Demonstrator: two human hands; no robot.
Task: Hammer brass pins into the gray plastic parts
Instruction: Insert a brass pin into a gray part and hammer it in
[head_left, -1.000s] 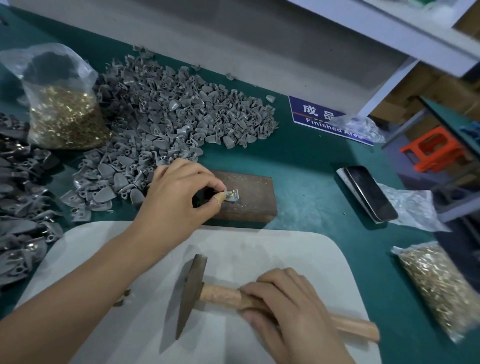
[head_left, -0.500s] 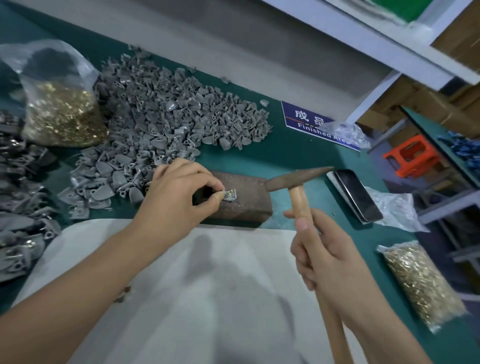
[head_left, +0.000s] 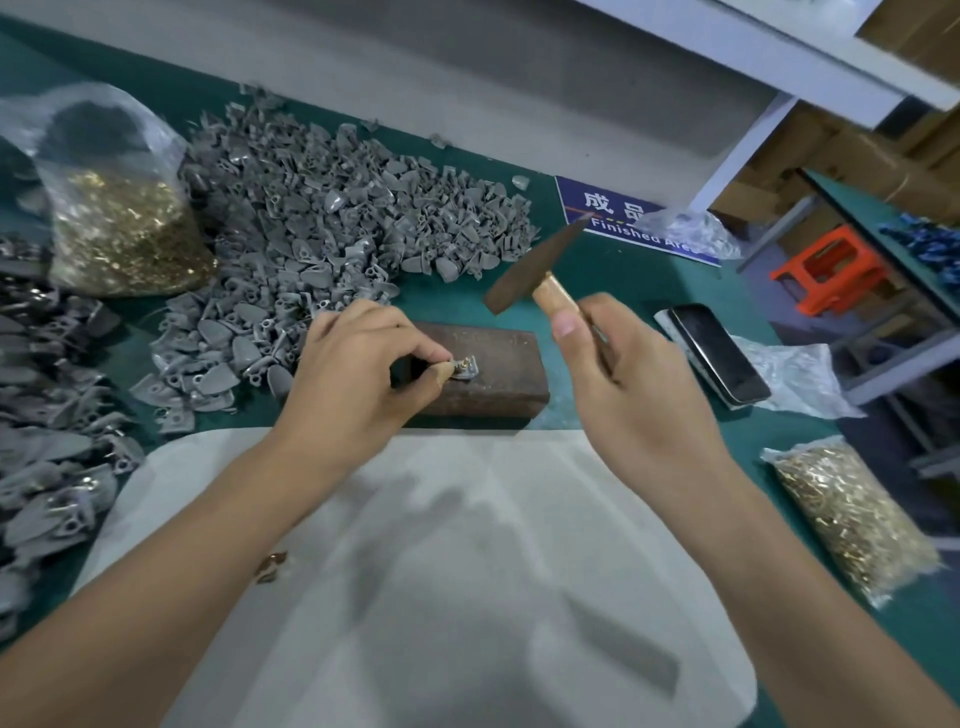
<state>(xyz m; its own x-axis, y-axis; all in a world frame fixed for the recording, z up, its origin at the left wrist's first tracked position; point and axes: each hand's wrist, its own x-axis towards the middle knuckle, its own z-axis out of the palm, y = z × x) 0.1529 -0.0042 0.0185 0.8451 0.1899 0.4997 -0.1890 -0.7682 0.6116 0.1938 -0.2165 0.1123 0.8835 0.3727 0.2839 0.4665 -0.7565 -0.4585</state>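
Gray parts pile (head_left: 332, 218) behind block (head_left: 493, 364), phone (head_left: 717, 353) rt.

My hammer (head_left: 535, 270) has a dull, rusty-brown metal head on a pale wooden handle. The block (head_left: 498, 374) under my part looks rough, brown metal — the gray plastic parts (head_left: 337, 218) matt, the phone (head_left: 714, 353) glossy.

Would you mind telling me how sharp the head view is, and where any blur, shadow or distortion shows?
Head view: mostly sharp; the hammer head looks slightly smeared; soft shadows of both arms fall on the white sheet; wide-angle distortion bends the shelf frame at top right.
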